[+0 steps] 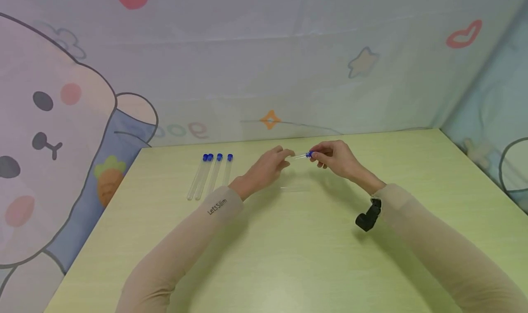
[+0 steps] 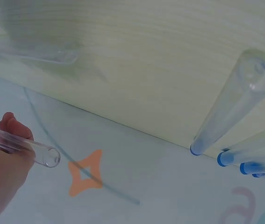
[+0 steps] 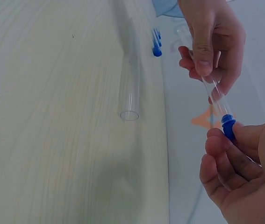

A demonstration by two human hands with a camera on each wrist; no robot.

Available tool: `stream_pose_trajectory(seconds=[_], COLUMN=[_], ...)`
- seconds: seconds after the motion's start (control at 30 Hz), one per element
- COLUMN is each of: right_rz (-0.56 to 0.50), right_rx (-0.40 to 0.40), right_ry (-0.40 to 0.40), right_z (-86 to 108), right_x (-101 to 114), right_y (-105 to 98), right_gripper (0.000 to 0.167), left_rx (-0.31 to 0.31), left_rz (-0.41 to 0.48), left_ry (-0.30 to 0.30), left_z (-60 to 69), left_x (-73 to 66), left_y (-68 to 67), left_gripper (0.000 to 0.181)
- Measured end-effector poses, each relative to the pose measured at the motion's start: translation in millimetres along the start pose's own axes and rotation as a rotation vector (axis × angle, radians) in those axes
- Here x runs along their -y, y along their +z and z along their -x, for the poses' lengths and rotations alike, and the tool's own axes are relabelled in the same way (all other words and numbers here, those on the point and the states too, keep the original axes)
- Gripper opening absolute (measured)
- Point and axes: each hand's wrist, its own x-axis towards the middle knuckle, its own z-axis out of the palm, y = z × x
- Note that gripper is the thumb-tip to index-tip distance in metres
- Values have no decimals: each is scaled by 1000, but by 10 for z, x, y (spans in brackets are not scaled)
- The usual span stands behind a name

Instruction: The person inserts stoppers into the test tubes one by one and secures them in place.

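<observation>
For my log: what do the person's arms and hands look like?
Loose beige sleeves on both arms; the left sleeve has dark lettering reading "LetsSlim" near its cuff. A small black device sits at the right cuff. Left hand and right hand are ungloved.

Left forearm [image 1: 181, 253] and right forearm [image 1: 441, 244], both sleeved, reach forward, slanting inward. Left hand [image 1: 265, 167] raised, gripping, thumb [image 3: 204, 60] extended opposite curled fingers [image 3: 186, 63]. Right hand [image 1: 339, 159] raised opposite, palm partly showing in right wrist view, thumb [image 3: 250, 137] and forefinger pinching, remaining fingers [image 3: 210, 173] loosely curled. Hands near each other but apart, fingertips facing.
</observation>
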Motion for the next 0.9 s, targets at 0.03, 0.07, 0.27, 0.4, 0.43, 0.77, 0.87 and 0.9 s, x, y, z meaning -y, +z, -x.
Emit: stream_pose_trajectory(seconds=[0.03, 0.07, 0.27, 0.4, 0.43, 0.77, 0.87, 0.9], right_rz=[6, 11, 25, 7, 2, -15, -15, -25], right_rx=[0, 1, 13, 20, 22, 14, 13, 14], right_ry=[0, 1, 14, 18, 16, 5, -8, -10], right_z=[4, 10, 111, 171, 176, 33, 34, 38], right_x=[10, 26, 282, 415, 420, 7, -7, -10], right_y=[0, 0, -23, -50, -55, -36, -44, -46], right_gripper=[26, 26, 25, 26, 26, 25, 24, 24], left_rx=[0, 2, 4, 1, 3, 25, 27, 29], left_rz=[4, 6, 14, 18, 20, 28, 38, 41], left_ry=[-1, -4, -8, -7, -8, -30, -30, -31], left_z=[0, 2, 12, 12, 12, 5, -6, -12], left_x=[0, 1, 7, 14, 16, -12, -24, -29], left_y=[5, 9, 30, 44, 48, 69, 69, 70], left_gripper=[29, 28, 26, 26, 26, 25, 24, 23])
